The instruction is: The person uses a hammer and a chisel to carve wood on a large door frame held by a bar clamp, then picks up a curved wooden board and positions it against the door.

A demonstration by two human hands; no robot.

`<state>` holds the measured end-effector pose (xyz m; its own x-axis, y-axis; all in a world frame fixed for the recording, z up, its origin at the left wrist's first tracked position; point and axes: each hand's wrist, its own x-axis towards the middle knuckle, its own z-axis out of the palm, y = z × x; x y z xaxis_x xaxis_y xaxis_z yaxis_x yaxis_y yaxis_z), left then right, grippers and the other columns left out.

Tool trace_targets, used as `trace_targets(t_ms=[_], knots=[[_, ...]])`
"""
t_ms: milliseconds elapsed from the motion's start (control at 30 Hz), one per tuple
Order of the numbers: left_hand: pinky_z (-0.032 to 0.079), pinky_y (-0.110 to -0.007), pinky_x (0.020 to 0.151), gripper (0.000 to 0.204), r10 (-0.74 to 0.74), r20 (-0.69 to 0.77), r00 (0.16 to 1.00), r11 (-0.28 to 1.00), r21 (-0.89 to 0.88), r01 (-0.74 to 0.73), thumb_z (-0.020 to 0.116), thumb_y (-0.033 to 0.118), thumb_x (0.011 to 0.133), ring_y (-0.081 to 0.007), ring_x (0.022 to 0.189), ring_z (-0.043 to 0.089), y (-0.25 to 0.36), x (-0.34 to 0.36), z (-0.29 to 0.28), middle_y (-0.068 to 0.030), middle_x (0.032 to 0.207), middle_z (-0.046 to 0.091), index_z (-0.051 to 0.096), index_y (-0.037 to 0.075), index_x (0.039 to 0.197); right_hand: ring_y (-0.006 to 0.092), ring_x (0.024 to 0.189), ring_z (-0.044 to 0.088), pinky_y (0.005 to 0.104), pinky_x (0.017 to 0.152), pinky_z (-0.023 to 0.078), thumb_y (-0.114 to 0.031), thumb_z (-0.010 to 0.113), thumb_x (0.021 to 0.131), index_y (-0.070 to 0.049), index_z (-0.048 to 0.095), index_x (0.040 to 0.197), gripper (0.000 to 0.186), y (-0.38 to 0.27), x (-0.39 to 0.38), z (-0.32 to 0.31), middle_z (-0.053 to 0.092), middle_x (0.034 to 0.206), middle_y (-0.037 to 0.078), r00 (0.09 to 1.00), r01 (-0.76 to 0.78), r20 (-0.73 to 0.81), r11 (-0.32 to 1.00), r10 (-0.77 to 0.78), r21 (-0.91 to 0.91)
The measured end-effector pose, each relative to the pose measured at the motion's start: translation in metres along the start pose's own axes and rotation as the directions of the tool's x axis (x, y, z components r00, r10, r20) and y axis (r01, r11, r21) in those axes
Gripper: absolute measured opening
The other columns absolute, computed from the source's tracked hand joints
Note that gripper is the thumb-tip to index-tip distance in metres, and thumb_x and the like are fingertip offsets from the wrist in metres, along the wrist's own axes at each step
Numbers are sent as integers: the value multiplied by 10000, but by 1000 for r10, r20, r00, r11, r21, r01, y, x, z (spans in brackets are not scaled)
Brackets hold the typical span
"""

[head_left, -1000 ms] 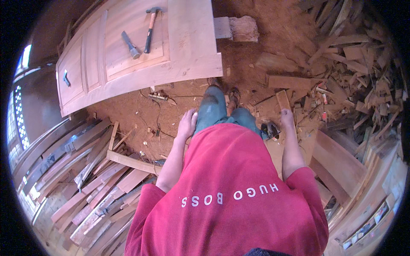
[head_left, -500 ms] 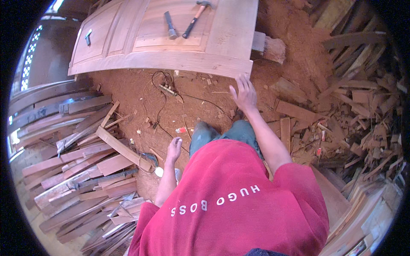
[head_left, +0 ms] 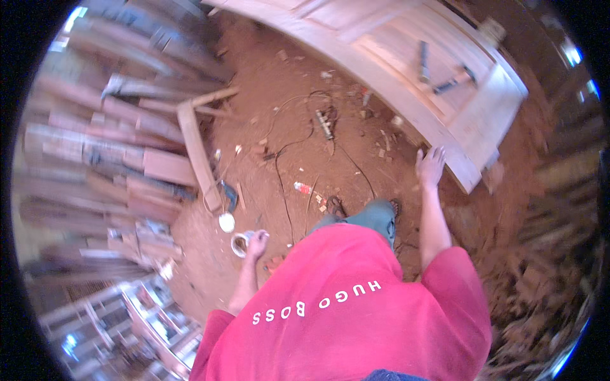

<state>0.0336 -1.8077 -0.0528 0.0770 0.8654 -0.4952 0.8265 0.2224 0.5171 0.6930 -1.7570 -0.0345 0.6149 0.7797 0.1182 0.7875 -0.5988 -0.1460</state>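
Observation:
A panelled wooden door (head_left: 486, 114) lies raised above the ground at the upper right. My right hand (head_left: 431, 166) is at its near edge, fingers spread and fingertips at the wood, gripping nothing. On the door lie a chisel (head_left: 424, 61) and a claw hammer (head_left: 452, 82), both smeared by motion. My left hand (head_left: 258, 242) hangs low at my left side, fingers loosely bent, with nothing visible in it. Just beside it, a white ring-shaped item (head_left: 239, 244) shows; whether they touch is unclear.
A power strip (head_left: 325, 124) with dark cords (head_left: 277, 174) lies on the reddish ground ahead of my feet. Stacked boards (head_left: 114, 152) fill the left, beside a long plank (head_left: 198, 155) and a blue-handled tool (head_left: 229, 195). Wood scraps (head_left: 534, 305) are heaped at right.
My view has turned left, so the door now sits at the upper right and slants. My right hand stays by its edge. The white ring has come into view beside my left hand.

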Motion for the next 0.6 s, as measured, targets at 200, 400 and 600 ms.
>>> trace_targets(t_ms=[200,400,600], knots=[[499,-345,862,286,-431,-239,870,830,-484,278,581,245,950,-201,959,643,-111,-24,3,-132,1020,690,648,-4,1076,360,1228,539,416,1006,469,-204,602,936,-17,605,1203,326,-207,-70,-14,562,1299,211,829,413,70,692,-555,592],[492,-371,893,352,-441,-86,893,771,-545,329,552,319,972,-269,1028,650,-88,-6,70,-164,1066,691,649,16,1122,369,1018,645,432,900,491,-325,561,959,26,669,1047,377,-263,-58,53,681,1029,230,507,265,493,673,-707,691],[495,-405,887,440,-369,109,923,741,-565,363,508,401,974,-320,1022,650,-13,34,54,-211,1069,677,633,11,1137,256,726,700,364,668,522,-389,575,955,19,689,937,424,-276,12,118,691,734,154,559,227,641,841,-526,492]])
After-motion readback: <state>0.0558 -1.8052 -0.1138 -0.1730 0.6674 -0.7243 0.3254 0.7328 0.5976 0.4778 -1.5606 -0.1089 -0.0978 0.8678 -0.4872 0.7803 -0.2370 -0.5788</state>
